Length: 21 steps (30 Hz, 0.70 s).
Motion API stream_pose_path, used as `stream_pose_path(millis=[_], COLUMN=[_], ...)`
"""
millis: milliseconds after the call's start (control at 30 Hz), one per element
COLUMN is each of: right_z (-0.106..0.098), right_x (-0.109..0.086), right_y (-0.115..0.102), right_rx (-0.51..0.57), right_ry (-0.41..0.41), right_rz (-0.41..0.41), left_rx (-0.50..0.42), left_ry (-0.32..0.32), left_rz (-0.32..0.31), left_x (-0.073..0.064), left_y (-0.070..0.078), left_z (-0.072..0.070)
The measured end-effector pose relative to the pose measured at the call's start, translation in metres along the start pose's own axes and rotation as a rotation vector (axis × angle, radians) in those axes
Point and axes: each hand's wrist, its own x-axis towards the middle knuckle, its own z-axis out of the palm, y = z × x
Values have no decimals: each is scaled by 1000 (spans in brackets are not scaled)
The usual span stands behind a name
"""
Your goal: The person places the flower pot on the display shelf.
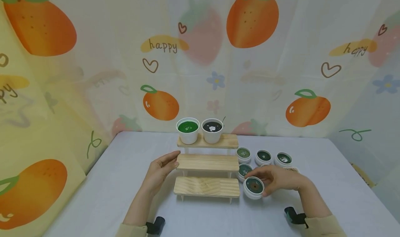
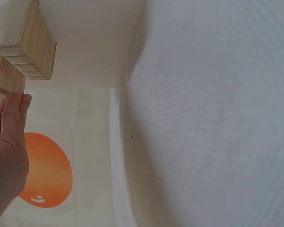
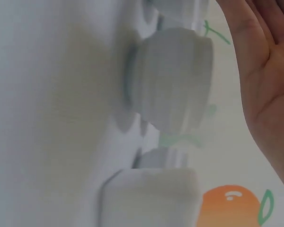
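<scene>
A stepped wooden display stand has a top tier (image 1: 229, 141), a middle tier (image 1: 207, 162) and a bottom tier (image 1: 206, 187). My left hand (image 1: 160, 169) grips the left end of the middle tier, fingertips at its edge (image 2: 12, 78). Beside the bottom tier's right end, my right hand (image 1: 278, 179) holds a small white tub (image 1: 253, 187) with a dark green filling and brown centre, thumb and fingers around its sides. On the top tier stand a white cup with bright green contents (image 1: 188, 130) and a white cup with blackish contents (image 1: 212, 130).
Right of the stand are several white tubs with green fillings, including a lighter one (image 1: 243, 154), a dark one (image 1: 263, 157), a white-flecked one (image 1: 283, 159) and a partly hidden one (image 1: 244, 171). A pale block (image 3: 149, 198) stands near the right hand. A printed curtain (image 1: 200, 74) hangs behind.
</scene>
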Motion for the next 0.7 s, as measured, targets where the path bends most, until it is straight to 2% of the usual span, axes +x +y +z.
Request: stream_pose_path(millis=[133,400,700], right_z=[-7,-26,-39], right_x=[-3,-2,5], right_y=[-5,-22,-44], right_rx=[20,28,-91], right_ry=[36,197,422], right_rz=[-19,-14,51], left_rx=[-5,-8,-2], left_ry=[-1,0,3], left_rz=[-1,-1,-3], left_x=[0,0,1], left_y=[0,1,-1], left_z=[0,1,0])
